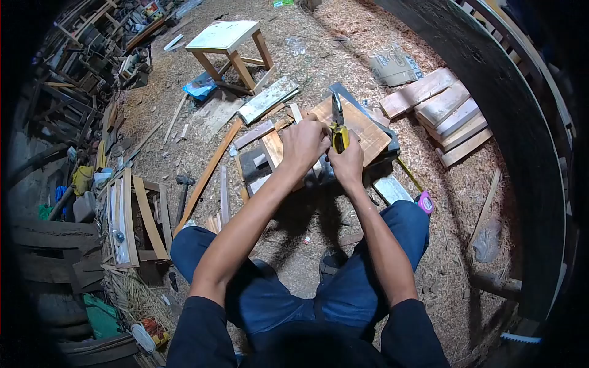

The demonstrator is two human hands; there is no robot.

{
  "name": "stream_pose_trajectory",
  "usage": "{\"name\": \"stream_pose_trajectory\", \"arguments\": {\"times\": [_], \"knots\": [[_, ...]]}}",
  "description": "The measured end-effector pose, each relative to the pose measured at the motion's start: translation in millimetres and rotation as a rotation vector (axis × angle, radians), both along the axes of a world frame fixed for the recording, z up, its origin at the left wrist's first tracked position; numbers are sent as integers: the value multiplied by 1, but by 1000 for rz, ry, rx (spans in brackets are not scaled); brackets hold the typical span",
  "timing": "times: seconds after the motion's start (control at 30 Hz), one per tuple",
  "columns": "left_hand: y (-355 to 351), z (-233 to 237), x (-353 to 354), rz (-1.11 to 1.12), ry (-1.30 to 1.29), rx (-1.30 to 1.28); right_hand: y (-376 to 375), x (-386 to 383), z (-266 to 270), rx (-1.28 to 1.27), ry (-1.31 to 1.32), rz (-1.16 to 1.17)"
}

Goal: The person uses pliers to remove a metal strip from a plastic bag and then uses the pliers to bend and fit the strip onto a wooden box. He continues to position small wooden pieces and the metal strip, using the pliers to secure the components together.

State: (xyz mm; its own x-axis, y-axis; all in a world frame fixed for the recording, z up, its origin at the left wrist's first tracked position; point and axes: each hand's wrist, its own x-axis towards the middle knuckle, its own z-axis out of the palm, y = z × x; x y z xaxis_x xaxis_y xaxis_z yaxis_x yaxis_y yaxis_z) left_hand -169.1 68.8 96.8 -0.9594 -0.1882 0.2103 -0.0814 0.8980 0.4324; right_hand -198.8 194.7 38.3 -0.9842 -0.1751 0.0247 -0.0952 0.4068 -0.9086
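Observation:
My right hand [347, 161] is wrapped round the yellow handles of a pair of pliers [337, 113], whose metal jaws point up and away from me. Close beside it on the left, my left hand [302, 146] has its fingers curled together near the pliers; what they hold, if anything, is hidden. Both hands are over a low work surface, where a light brown wooden board [367, 132] lies. Wood pieces [272, 147] lie under and left of my left hand.
A small white-topped wooden table [226, 35] stands ahead on the shavings. Stacked planks [443, 110] lie to the right. A pink tape measure [424, 202] is by my right knee, and a hammer [183, 195] lies left of my knees.

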Motion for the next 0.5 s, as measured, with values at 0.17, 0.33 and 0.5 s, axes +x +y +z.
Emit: {"name": "stream_pose_trajectory", "arguments": {"times": [0.17,0.33,0.5], "knots": [[0,0,1,31,30,106,1,-6,-14,-92,-3,-22],[0,-14,-7,61,66,149,0,-6,-23,-77,-22,-39],[0,-10,-1,33,217,155,-2,-10,-26,-39,-74,-53]]}}
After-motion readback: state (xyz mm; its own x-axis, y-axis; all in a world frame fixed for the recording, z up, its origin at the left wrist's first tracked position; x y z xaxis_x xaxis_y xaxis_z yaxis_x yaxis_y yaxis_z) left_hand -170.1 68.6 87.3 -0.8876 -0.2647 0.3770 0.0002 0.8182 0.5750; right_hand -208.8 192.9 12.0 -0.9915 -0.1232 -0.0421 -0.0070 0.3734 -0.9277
